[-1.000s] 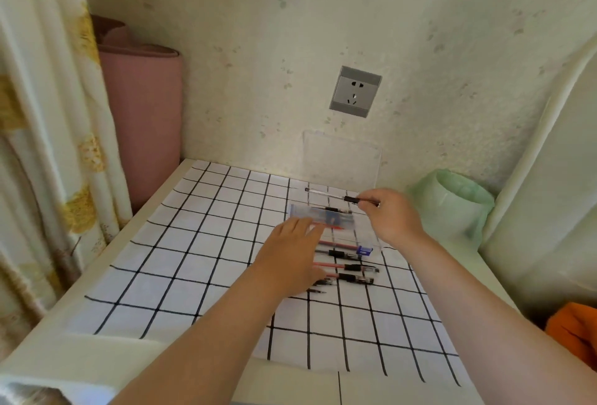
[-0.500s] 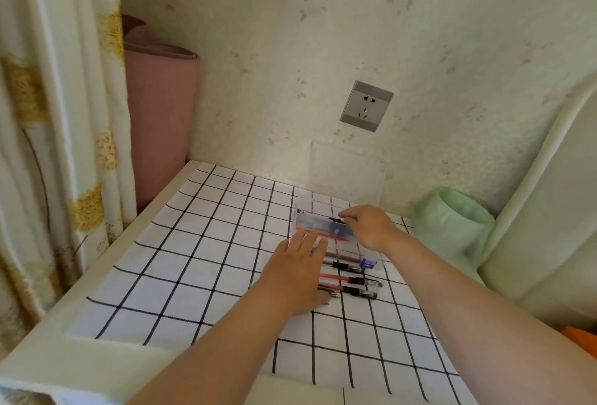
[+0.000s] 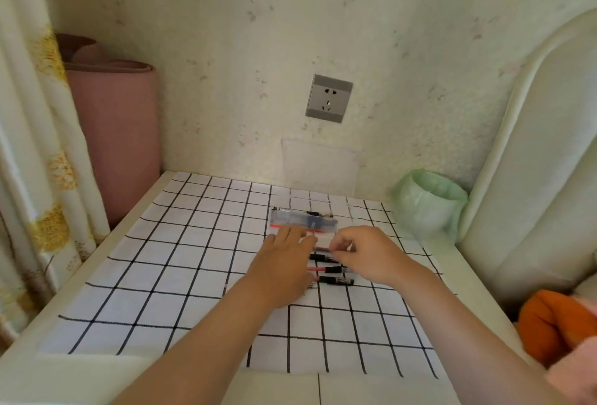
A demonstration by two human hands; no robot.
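The clear pen case point(image 3: 302, 220) lies flat on the grid cloth point(image 3: 181, 249) covering the tabletop point(image 3: 38, 369). Its long axis runs left to right, parallel to the wall. Just nearer me, loose pens point(image 3: 332, 270) lie the same way, dark ends to the right. My left hand point(image 3: 284, 270) rests flat over their left halves, fingers straight, tips at the case's near edge. My right hand point(image 3: 365, 256) curls its fingers into a pinch at that edge. The blur hides whether they grip anything.
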